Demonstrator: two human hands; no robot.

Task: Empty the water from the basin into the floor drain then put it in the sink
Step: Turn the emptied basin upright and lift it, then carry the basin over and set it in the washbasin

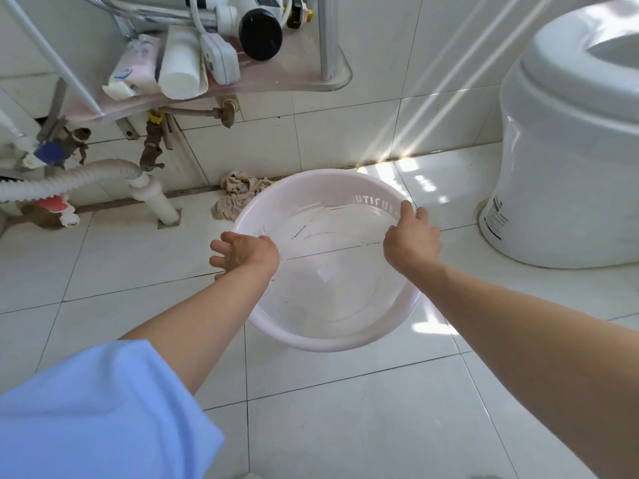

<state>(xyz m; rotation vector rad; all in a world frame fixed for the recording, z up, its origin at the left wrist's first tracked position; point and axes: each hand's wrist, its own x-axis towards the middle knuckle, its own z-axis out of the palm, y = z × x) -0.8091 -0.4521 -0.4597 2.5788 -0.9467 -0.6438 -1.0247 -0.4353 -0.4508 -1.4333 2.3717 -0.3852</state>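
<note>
A round pale pink plastic basin (pixel 321 340) holds clear water and hangs a little above the white tiled floor. My left hand (pixel 243 255) grips its left rim, thumb inside and fingers spread outside. My right hand (pixel 411 238) grips the right rim near the raised lettering. The basin looks roughly level, with its far edge near the wall. No floor drain or sink bowl shows in view.
A white toilet (pixel 567 150) stands at the right. A crumpled beige rag (pixel 238 193) lies at the wall base behind the basin. Pipes, valves and a corrugated white hose (pixel 69 179) fill the left, under a glass shelf (pixel 276 84) with toiletries.
</note>
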